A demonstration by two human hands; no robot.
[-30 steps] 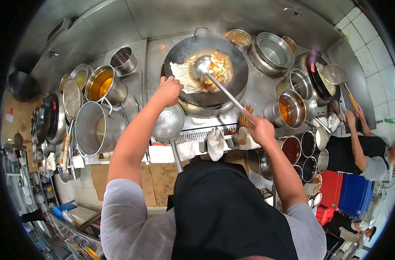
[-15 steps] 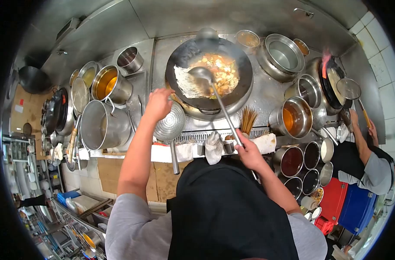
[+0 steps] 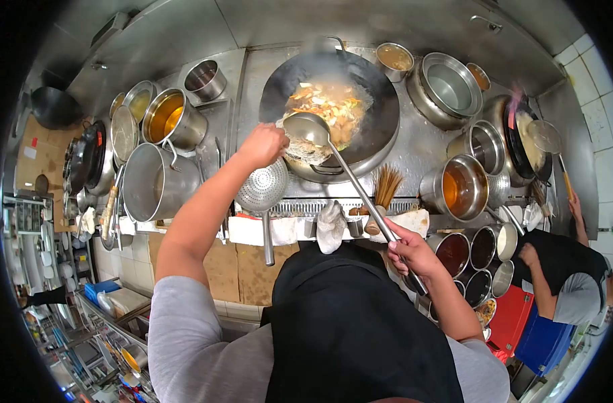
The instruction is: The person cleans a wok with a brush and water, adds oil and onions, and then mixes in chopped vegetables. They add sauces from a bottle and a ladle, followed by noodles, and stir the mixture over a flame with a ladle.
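A large dark wok (image 3: 380, 114) on the stove holds a steaming mix of sliced pieces in broth (image 3: 326, 101). Pale noodles (image 3: 306, 153) lie at its near-left side, partly hidden by the ladle bowl (image 3: 305, 127). My right hand (image 3: 414, 251) is wrapped round the long ladle handle, which slants down from the wok. My left hand (image 3: 265, 144) is closed at the wok's left rim, against the noodles; what its fingers hold is hidden. Below that hand, a perforated strainer (image 3: 262, 187) rests with its handle pointing toward my body.
Metal pots, one with amber liquid (image 3: 165, 119), stand at left. More pots and sauce containers (image 3: 452, 252) are at right. A bamboo brush (image 3: 385, 191) and white cloths (image 3: 263, 229) line the front edge. Another person's hand (image 3: 575, 207) holds a skimmer (image 3: 545, 136) at far right.
My left hand has moved up and right to the wok rim. My right hand and the ladle have shifted toward me. The food is rearranged, and the other person's one hand has moved back.
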